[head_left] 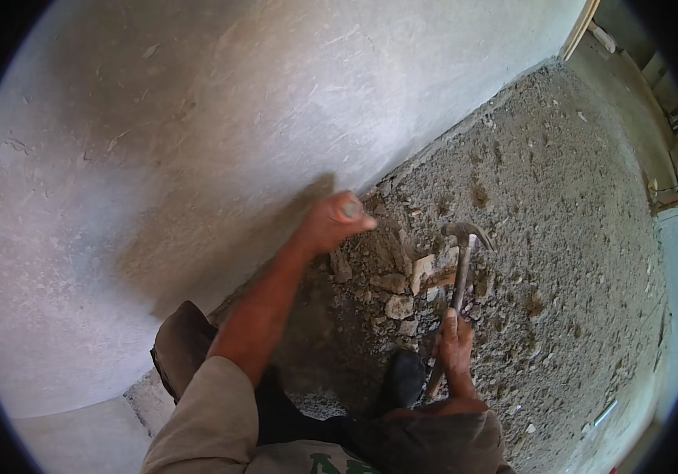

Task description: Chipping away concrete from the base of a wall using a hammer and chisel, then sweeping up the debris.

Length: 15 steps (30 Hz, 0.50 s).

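Note:
My left hand (333, 223) is closed in a fist close to the foot of the wall. The round end of a bar (351, 209) shows at the top of the fist; the rest of this tool is hidden below the hand. My right hand (455, 341) grips a claw hammer (461, 272) by the middle of its handle. The hammer's head points away from me, over broken rubble, and the handle's end sticks out below the hand. Between the hands lie chunks of broken mortar (400, 306) and a pale flat fragment (422, 274).
A plastered wall (220, 126) rises along the left and far side. Rough, gravelly ground (568, 237) stretches to the right. My dark shoe (404, 378) stands near the rubble. A wooden door frame edge (580, 30) is at the far right, and a small pale strip (606, 412) lies at the lower right.

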Available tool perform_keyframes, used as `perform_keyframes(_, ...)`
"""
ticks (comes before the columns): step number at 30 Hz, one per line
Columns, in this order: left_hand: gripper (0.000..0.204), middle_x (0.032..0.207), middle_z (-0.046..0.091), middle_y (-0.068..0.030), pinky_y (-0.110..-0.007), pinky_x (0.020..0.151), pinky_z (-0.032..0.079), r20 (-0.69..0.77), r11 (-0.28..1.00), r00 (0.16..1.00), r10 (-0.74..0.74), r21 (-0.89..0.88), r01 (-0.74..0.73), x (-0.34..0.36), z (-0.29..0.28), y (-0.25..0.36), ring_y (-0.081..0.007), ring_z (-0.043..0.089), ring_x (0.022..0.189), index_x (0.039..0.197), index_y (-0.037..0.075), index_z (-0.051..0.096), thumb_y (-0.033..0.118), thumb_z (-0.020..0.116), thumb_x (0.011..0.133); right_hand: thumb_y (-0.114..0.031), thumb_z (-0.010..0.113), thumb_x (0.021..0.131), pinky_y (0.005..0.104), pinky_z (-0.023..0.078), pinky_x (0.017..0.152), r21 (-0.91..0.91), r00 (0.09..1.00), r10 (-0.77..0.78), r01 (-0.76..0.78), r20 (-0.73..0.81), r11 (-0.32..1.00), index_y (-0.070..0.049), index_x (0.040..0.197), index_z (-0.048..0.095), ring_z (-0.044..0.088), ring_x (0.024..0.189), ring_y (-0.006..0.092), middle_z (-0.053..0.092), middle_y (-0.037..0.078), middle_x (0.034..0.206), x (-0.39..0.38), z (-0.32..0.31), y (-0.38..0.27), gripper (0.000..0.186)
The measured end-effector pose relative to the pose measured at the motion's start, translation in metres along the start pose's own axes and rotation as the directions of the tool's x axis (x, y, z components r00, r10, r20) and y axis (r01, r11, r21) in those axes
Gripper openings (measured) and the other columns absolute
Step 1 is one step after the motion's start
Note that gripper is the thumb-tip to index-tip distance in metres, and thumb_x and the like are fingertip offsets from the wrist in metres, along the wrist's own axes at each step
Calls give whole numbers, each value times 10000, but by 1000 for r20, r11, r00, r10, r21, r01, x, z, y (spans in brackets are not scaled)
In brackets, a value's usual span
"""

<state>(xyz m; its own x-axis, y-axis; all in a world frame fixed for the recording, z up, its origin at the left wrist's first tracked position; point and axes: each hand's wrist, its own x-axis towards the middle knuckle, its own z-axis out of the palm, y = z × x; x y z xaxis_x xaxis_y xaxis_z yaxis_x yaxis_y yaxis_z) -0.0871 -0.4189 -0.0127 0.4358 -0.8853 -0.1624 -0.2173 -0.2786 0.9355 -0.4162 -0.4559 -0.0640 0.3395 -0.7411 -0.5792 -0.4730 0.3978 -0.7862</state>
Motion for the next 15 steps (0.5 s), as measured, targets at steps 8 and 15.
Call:
perform_keyframes(8, 353, 733, 518, 43, -290, 678, 431, -26, 996, 1000, 9, 85, -6, -5, -29, -49, -102, 474, 712, 789, 72, 574, 313, 823, 719, -462, 452, 967, 346, 398, 479, -146, 952, -305, 307, 32, 940, -3, 730, 521, 473, 485, 162, 490, 60, 556, -5, 10, -14, 521)
perform_keyframes(15, 351, 766, 556, 34, -286, 693, 449, 113, 950, 986, -123, 301, 84, 4, -20, -32, -97, 508, 736, 803, 70, 583, 323, 815, 727, -545, 325, 972, 254, 413, 367, 229, 677, -736, 718, -7, 657, -63, 721, 536, 514, 425, 108, 535, 24, 547, -14, -23, -101, 583)
